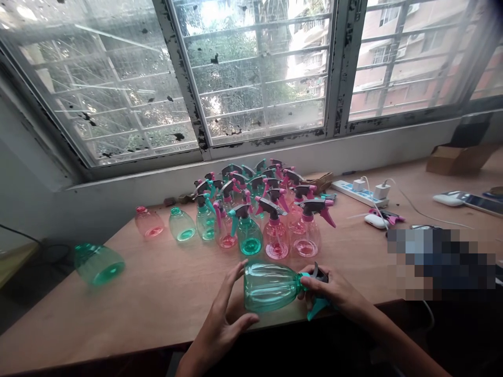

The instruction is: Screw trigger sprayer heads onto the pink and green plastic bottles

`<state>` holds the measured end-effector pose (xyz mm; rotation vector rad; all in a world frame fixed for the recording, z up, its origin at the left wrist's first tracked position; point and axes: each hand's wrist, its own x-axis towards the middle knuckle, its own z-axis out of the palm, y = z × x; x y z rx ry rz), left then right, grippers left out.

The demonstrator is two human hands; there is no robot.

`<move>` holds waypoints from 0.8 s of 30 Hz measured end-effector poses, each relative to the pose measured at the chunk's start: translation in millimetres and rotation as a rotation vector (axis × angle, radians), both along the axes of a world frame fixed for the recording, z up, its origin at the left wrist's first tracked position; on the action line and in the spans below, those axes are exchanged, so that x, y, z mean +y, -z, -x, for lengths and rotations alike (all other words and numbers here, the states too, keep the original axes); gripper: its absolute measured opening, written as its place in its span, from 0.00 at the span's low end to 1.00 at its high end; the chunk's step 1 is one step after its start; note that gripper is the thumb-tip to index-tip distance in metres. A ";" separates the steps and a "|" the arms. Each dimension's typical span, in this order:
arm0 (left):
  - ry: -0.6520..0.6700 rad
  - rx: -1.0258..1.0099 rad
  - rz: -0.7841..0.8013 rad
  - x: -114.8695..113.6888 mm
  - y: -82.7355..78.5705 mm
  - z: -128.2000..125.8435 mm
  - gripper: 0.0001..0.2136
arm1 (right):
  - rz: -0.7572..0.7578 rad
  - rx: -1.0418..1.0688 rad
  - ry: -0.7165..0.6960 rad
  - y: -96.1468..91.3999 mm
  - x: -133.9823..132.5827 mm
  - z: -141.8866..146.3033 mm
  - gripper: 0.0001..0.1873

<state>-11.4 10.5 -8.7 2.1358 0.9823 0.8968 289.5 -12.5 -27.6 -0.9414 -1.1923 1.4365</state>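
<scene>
A teal spray bottle lies on its side near the front edge of the wooden table. My left hand cups the bottle's base, fingers curled round it. My right hand is closed round the grey and teal trigger head at the bottle's neck. Just behind stands a cluster of several assembled pink and teal spray bottles.
A pink bottle and a teal bottle without heads stand left of the cluster. Another headless teal bottle sits at the table's left edge. A power strip, cables, phones and a cardboard box lie at the right.
</scene>
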 end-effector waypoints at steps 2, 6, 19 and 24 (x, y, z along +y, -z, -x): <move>0.022 0.000 -0.032 0.0 -0.9 -1.1 0.36 | 0.000 -0.005 0.007 -1.4 -0.6 -0.2 0.19; 0.033 -0.043 -0.148 -2.3 0.7 -5.1 0.28 | 0.003 0.005 0.010 -3.5 -4.1 3.5 0.21; -0.067 -0.119 -0.550 -15.6 1.3 -5.9 0.28 | 0.309 0.182 -0.043 -20.8 -29.0 22.2 0.28; -0.037 -0.246 -0.254 -24.5 0.2 -11.3 0.28 | -0.037 -0.114 0.180 -17.6 -41.9 24.4 0.19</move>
